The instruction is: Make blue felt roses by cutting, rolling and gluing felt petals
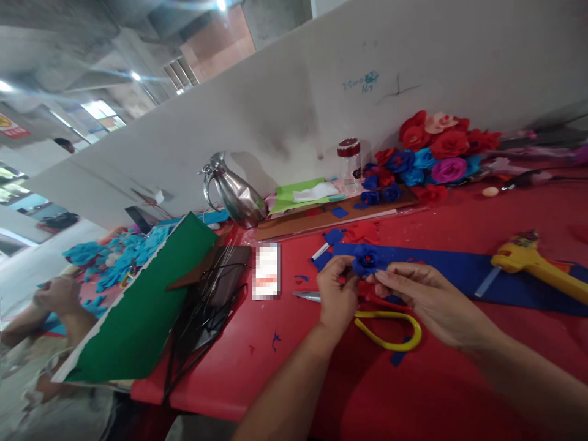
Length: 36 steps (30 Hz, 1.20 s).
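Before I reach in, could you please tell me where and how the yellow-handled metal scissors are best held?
I'd probably grip the yellow loop from the near right side: it lies largely uncovered there, while the pointed metal blade shows past the left hand, facing left.

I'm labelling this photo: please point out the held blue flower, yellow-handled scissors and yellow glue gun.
Blue flower (366, 260), head view: on its centre.
Yellow-handled scissors (417, 332), head view: on the handle loop.
Yellow glue gun (533, 262), head view: on the body.
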### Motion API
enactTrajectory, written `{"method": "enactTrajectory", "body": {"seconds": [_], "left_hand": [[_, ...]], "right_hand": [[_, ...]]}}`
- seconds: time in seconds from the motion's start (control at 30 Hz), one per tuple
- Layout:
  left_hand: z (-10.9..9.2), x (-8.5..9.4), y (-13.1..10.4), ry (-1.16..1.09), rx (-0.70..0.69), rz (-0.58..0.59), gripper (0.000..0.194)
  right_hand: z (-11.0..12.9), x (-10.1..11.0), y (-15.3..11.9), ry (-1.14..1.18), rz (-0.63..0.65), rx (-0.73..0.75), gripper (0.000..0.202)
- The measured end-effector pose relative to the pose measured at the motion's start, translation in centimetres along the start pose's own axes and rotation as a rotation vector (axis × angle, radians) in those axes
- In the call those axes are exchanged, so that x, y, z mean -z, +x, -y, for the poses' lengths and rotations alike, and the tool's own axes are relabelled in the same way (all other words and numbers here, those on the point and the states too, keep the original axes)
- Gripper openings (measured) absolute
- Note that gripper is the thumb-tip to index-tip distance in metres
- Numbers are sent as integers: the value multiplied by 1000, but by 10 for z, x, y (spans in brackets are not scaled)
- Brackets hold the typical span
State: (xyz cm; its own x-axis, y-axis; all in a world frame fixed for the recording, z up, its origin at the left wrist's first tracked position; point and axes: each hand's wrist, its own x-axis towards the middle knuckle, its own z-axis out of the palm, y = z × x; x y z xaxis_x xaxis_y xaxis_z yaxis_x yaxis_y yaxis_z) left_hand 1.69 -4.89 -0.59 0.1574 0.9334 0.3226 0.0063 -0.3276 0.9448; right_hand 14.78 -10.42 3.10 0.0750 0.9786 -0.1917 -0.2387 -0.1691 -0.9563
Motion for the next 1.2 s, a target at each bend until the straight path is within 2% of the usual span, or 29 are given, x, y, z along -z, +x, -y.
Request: {"method": "enactTrajectory", "body": {"seconds": [0.1,0.27,0.47,0.6,0.8,0.97,1.2], "left_hand": [[-1,-1,1,-19,20,-7,18],[3,0,1,12,16,-52,14],[9,2,2,122,-122,-101,9],[13,1,1,173,-221,-116,13],[14,-2,-2,207,-286,-92,15],[14,-2,-2,240,-285,-122,13],[18,-3,-3,176,-193,-160,17]], "right_hand": [[-1,1,0,49,-16,21,46],[-4,4,5,104,-165,62,41],[-8,10,16,158,-257,52,32],[-7,14,17,138,-269,72,27],[-7,17,17,75,-282,168,26],[-6,18,20,73,-295,178,24],[-2,17,18,105,-263,131,21]]}}
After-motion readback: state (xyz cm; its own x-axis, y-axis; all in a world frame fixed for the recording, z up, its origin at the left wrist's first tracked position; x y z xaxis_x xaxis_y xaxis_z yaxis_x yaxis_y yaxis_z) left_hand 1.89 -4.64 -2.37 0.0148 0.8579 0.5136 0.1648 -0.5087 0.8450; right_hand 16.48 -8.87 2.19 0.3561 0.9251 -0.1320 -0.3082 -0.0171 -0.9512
